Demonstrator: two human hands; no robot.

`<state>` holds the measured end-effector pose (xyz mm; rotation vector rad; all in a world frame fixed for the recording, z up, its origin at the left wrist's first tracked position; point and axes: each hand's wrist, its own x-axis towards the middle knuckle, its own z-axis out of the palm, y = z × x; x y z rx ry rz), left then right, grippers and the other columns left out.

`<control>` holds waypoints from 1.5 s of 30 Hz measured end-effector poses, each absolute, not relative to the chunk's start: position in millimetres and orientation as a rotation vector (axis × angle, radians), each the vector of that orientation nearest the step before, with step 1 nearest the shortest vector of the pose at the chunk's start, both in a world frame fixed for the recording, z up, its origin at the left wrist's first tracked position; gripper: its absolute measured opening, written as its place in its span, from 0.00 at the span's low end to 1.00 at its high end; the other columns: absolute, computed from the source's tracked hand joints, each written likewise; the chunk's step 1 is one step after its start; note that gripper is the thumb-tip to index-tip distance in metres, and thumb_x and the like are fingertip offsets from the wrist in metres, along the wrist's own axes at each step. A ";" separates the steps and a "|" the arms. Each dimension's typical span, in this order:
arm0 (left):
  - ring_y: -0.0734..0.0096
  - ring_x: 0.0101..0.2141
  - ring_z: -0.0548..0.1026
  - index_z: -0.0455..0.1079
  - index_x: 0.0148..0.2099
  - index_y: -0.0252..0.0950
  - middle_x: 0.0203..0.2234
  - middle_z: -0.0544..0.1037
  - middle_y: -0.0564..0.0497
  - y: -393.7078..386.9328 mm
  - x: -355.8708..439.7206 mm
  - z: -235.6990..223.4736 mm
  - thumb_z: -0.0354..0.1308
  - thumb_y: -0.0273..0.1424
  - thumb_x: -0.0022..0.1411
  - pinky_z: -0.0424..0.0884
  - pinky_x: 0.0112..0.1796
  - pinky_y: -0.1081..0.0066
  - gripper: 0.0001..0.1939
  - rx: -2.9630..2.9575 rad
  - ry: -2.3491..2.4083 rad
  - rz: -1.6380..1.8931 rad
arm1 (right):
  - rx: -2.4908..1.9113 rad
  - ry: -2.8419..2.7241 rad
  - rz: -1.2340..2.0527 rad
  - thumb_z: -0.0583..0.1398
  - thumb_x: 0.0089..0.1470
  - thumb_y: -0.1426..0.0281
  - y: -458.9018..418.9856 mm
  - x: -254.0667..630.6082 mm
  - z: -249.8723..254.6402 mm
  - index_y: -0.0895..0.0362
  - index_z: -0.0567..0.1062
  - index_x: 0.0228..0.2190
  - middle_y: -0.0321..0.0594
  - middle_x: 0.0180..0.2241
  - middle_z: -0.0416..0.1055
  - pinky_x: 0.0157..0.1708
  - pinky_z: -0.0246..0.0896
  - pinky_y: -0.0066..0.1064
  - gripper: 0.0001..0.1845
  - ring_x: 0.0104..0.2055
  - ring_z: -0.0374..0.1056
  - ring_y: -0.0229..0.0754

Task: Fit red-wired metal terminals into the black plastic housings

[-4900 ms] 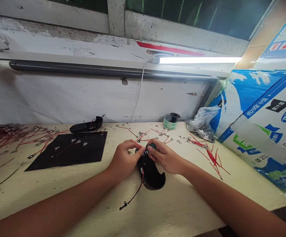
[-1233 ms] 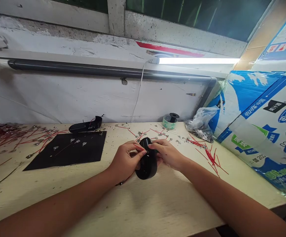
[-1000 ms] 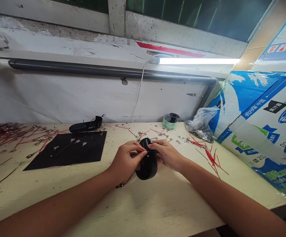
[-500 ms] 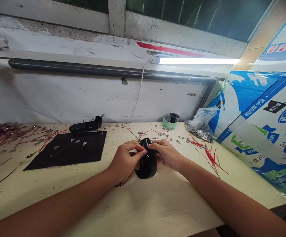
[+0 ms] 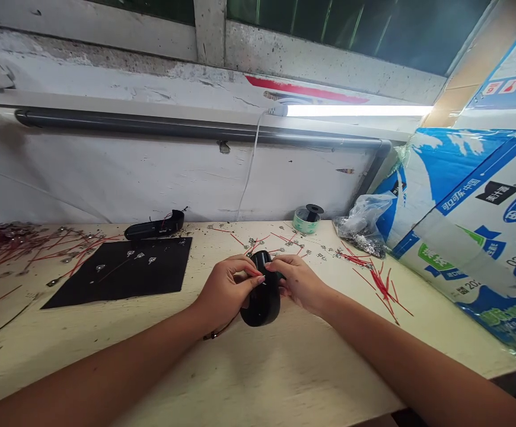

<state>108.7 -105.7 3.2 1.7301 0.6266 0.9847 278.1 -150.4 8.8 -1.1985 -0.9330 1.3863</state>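
A glossy black rounded plastic housing (image 5: 261,305) is held upright above the front middle of the table. My right hand (image 5: 300,279) grips its far right side, thumb on top near the upper end and fingers curled beneath. On the other side my left hand (image 5: 226,290) is closed in a pinch over the housing's upper left face, with a bit of thin red wire (image 5: 255,273) at the fingertips. Below the left palm hangs a short lead with a small dark end piece (image 5: 213,335). The housing's underside and most of the wire are hidden.
On the left lie a black mat (image 5: 146,276) with small metal pieces, a similar black housing (image 5: 153,228) and tangled red wires (image 5: 40,243). Farther right are a tape roll (image 5: 306,220), a plastic bag of metal parts (image 5: 365,225), loose red wires (image 5: 382,284) and a large blue-white carton (image 5: 475,225).
The housing has shifted slightly down and left with both hands. Less red wire shows at my left fingertips, and the dangling lead has moved a little left.
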 end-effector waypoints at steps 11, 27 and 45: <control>0.63 0.46 0.73 0.77 0.45 0.36 0.42 0.74 0.46 -99.0 107.8 -1.6 0.72 0.31 0.49 0.74 0.49 0.60 0.19 1.538 0.683 0.994 | -1.178 -0.911 1.356 0.68 0.43 0.65 -150.3 277.9 14.6 0.59 0.71 0.22 0.30 0.18 0.60 0.16 0.45 0.23 0.12 0.18 0.52 0.30; 0.58 0.41 0.79 0.70 0.47 0.32 0.37 0.80 0.43 -107.0 114.4 15.1 0.67 0.33 0.56 0.72 0.42 0.63 0.18 0.952 0.499 0.652 | -1.092 -0.946 1.350 0.68 0.47 0.60 -150.6 280.0 13.1 0.56 0.68 0.26 0.28 0.21 0.59 0.19 0.50 0.26 0.17 0.20 0.54 0.31; 0.63 0.34 0.79 0.59 0.54 0.40 0.37 0.77 0.48 -107.3 112.4 17.1 0.61 0.34 0.63 0.76 0.36 0.62 0.20 0.921 0.670 0.680 | -1.104 -1.300 1.004 0.64 0.57 0.58 -153.7 283.2 14.7 0.54 0.74 0.42 0.33 0.29 0.66 0.32 0.59 0.32 0.15 0.29 0.61 0.37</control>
